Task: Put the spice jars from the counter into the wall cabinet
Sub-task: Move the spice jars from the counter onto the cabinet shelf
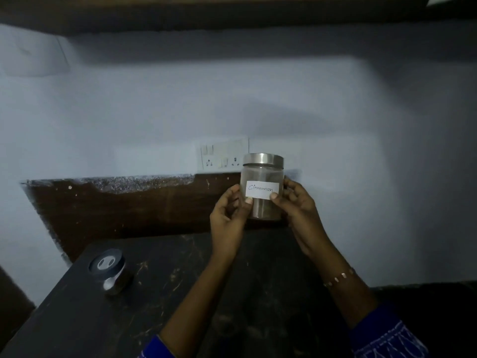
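hands hold the cinnamon jar (pixel 262 187) upright in the air, above the dark counter (pixel 180 293) and just right of the wall socket (pixel 223 155). left hand (pixel 229 215) and right hand (pixel 296 202) each clasp a side (thumbs on its paper label). a second jar (pixel 111 271) stands on the counter, well left of the cinnamon jar.

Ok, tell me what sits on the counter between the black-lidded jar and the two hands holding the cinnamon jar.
Nothing: in the head view that stretch of dark scratched counter is bare.
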